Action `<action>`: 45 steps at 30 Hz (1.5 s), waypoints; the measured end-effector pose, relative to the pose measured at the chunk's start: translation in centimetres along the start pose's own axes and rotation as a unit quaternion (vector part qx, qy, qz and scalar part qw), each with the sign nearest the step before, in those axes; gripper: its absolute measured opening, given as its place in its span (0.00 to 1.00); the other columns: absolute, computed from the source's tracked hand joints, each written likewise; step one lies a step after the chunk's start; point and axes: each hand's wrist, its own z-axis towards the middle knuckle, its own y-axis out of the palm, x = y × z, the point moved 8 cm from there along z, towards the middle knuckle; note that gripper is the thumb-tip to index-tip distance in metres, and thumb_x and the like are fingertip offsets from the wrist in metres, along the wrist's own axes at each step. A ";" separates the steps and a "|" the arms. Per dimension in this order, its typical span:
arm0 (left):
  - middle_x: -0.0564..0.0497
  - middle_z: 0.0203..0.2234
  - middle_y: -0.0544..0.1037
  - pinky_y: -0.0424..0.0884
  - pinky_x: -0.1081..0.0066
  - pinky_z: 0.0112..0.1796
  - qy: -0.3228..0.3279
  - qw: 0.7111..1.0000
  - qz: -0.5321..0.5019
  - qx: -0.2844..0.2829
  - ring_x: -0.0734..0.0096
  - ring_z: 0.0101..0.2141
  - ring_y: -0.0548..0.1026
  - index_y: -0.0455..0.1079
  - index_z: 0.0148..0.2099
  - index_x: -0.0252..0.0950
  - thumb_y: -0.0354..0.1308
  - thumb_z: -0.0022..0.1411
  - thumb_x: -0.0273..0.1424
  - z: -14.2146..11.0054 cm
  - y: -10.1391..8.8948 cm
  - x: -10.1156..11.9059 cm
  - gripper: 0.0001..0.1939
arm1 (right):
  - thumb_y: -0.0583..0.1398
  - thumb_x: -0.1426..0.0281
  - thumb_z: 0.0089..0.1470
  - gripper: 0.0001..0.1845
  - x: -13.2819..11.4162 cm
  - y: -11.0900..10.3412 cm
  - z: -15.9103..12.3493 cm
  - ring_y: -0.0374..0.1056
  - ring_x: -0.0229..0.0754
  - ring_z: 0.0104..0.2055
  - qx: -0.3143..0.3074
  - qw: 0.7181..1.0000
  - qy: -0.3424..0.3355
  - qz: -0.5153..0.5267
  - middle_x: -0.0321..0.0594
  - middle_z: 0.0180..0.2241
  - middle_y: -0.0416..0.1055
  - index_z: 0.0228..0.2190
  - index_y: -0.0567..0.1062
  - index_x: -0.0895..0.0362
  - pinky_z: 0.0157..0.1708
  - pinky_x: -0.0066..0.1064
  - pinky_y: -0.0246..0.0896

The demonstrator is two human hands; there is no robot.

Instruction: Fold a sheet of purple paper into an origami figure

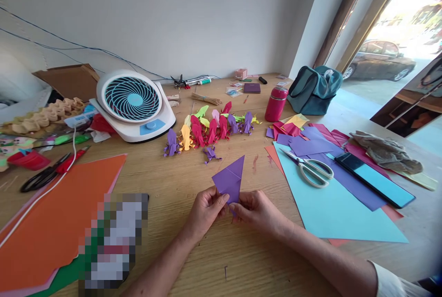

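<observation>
Left hand (206,210) and right hand (261,212) both pinch purple paper (230,178) near its bottom | paper: above table (169,175), before figures (212,131) | done: several figures shaped, paper seemingly part-folded | left: paper is yet flat, without limbs

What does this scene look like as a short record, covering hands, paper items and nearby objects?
Left hand: pinching purple paper
Right hand: at the same paper's lower end
Folded figures: several colours, beyond the hands
White-handled scissors: on light blue sheet
Fan: left of figures
Red bottle: upright, left of teal bag
</observation>
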 end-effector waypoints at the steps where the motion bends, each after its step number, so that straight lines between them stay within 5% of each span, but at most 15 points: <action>1: 0.57 0.17 0.69 0.64 0.77 0.21 0.001 1.000 -0.001 0.005 0.79 0.18 0.66 0.65 0.26 0.35 0.63 0.55 0.44 0.0 -0.1 0.0 0.19 | 0.58 0.65 0.59 0.16 0.1 0.0 0.0 0.61 0.34 0.22 -0.001 1.000 0.001 -0.010 0.34 0.21 0.73 0.24 0.76 0.59 0.22 0.25 0.51; 6: 0.56 0.18 0.70 0.65 0.76 0.23 0.001 1.000 -0.004 0.028 0.77 0.20 0.67 0.66 0.27 0.35 0.62 0.57 0.45 -0.1 -0.5 0.2 0.19 | 0.58 0.64 0.59 0.19 0.6 0.4 -0.1 0.60 0.34 0.21 -0.034 0.998 0.005 -0.046 0.34 0.20 0.73 0.21 0.76 0.59 0.21 0.25 0.48; 15: 0.57 0.15 0.68 0.59 0.77 0.20 0.000 0.998 0.057 -0.031 0.79 0.17 0.63 0.65 0.26 0.35 0.62 0.57 0.42 -0.2 0.6 -0.1 0.17 | 0.59 0.64 0.58 0.16 1.1 0.0 0.2 0.60 0.34 0.22 -0.010 0.999 0.035 -0.006 0.34 0.20 0.74 0.21 0.73 0.58 0.23 0.26 0.50; 24: 0.57 0.19 0.68 0.63 0.78 0.20 -0.032 0.995 -0.074 0.052 0.80 0.19 0.63 0.64 0.26 0.35 0.63 0.55 0.40 0.3 -1.3 -0.3 0.16 | 0.58 0.60 0.61 0.19 0.7 0.0 0.2 0.66 0.36 0.25 -0.026 1.000 0.016 0.001 0.36 0.22 0.75 0.22 0.73 0.58 0.27 0.26 0.56; 32: 0.56 0.20 0.70 0.62 0.79 0.19 -0.062 0.996 -0.064 0.002 0.80 0.19 0.66 0.65 0.27 0.34 0.65 0.53 0.41 -0.1 -0.3 -0.5 0.17 | 0.59 0.48 0.56 0.24 1.8 -1.5 1.3 0.62 0.35 0.23 0.049 0.982 0.030 0.179 0.33 0.23 0.69 0.32 0.72 0.58 0.25 0.27 0.57; 38: 0.54 0.20 0.73 0.65 0.78 0.19 -0.049 0.997 0.002 -0.057 0.78 0.18 0.70 0.67 0.27 0.34 0.65 0.54 0.43 -0.1 0.8 -1.1 0.18 | 0.64 0.46 0.49 0.26 2.4 -2.3 1.6 0.52 0.32 0.21 0.095 0.978 0.021 0.187 0.28 0.19 0.59 0.26 0.68 0.57 0.21 0.27 0.46; 45: 0.52 0.22 0.76 0.68 0.77 0.21 -0.068 0.997 0.005 -0.045 0.75 0.20 0.74 0.68 0.29 0.33 0.66 0.52 0.45 -0.3 0.9 -1.1 0.19 | 0.65 0.47 0.49 0.26 2.2 -1.7 1.7 0.53 0.32 0.21 0.083 0.979 0.008 0.185 0.29 0.19 0.60 0.25 0.67 0.57 0.22 0.27 0.47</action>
